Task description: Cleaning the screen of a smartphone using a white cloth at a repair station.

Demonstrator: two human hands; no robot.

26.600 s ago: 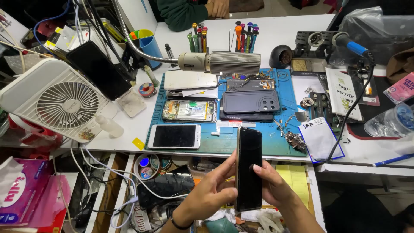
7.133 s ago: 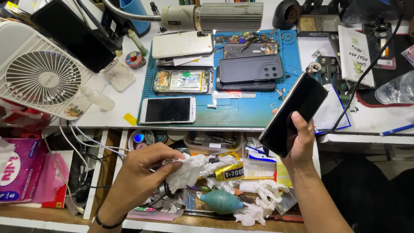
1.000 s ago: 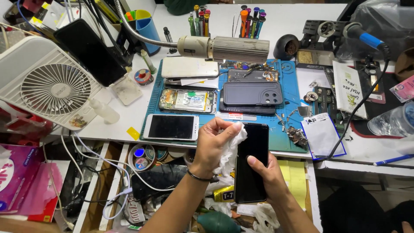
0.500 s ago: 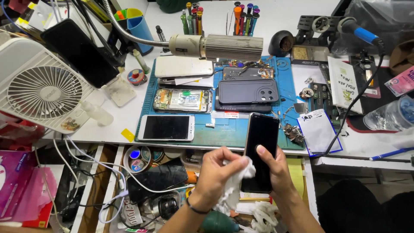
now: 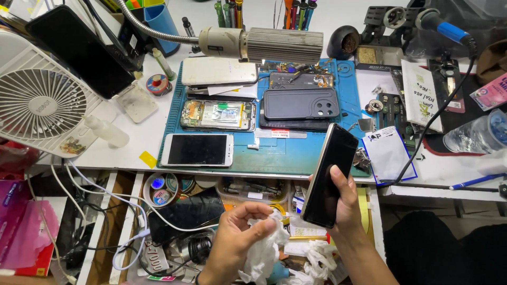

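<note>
My right hand (image 5: 343, 203) grips a black smartphone (image 5: 330, 173) by its lower half, dark screen tilted up and to the left, above the open drawer. My left hand (image 5: 237, 240) is lower and to the left of it, fingers closed on a crumpled white tissue (image 5: 262, 253). Tissue and phone are apart. On the blue work mat (image 5: 296, 155) lie a white-framed phone (image 5: 197, 150), an opened phone (image 5: 217, 115) with its insides showing, and a dark phone back cover (image 5: 301, 103).
A white desk fan (image 5: 39, 103) stands at the left. A gooseneck lamp (image 5: 261, 43) hangs over the mat. A soldering iron (image 5: 442, 29) and its cable sit at the right, beside a plastic water bottle (image 5: 478, 134). The open drawer (image 5: 195, 221) holds cables, tins and tissue scraps.
My left hand with the tissue has come off the screen and dropped down to the left. My right hand has tilted the phone so its top leans right.
</note>
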